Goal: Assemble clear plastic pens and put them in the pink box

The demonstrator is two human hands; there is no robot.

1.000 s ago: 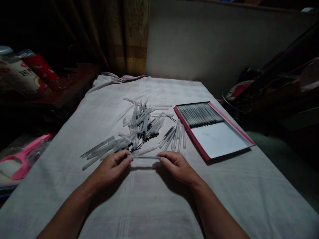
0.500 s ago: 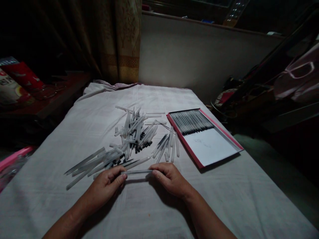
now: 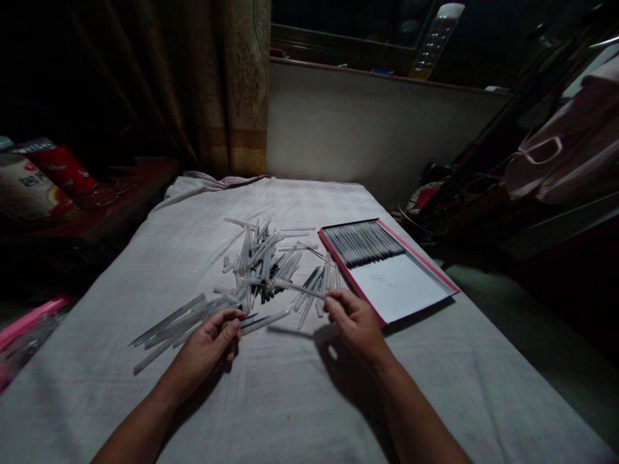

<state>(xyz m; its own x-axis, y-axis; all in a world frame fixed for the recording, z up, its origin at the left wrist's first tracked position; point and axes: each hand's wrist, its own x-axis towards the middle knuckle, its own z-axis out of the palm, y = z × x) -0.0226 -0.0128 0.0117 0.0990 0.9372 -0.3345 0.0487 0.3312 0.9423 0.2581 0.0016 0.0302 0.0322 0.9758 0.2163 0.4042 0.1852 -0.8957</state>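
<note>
My right hand (image 3: 355, 322) pinches one end of a clear-barrelled pen (image 3: 302, 289), lifted above the cloth and pointing left over the loose pile. My left hand (image 3: 215, 341) is closed, thumb against the curled fingers, low beside the front of the pile; whether something small sits in it is hidden. Between and beyond the hands lies a heap of clear pen parts (image 3: 261, 258) with black tips. A group of long clear tubes (image 3: 169, 332) spreads left of my left hand. Right of my right hand, a red-edged box (image 3: 411, 293) holds a row of pens (image 3: 365, 241) side by side.
A white cloth (image 3: 290, 393) covers the table. A dark side table (image 3: 145, 187) with packages (image 3: 39, 187) stands to the left, a pink item (image 3: 33, 322) below it. A curtain (image 3: 242, 96) and wall (image 3: 329, 122) are behind. A bottle (image 3: 435, 45) stands on the ledge.
My left hand has let go of the pen. My right hand has moved right and up with it, towards the box. The view has shifted slightly.
</note>
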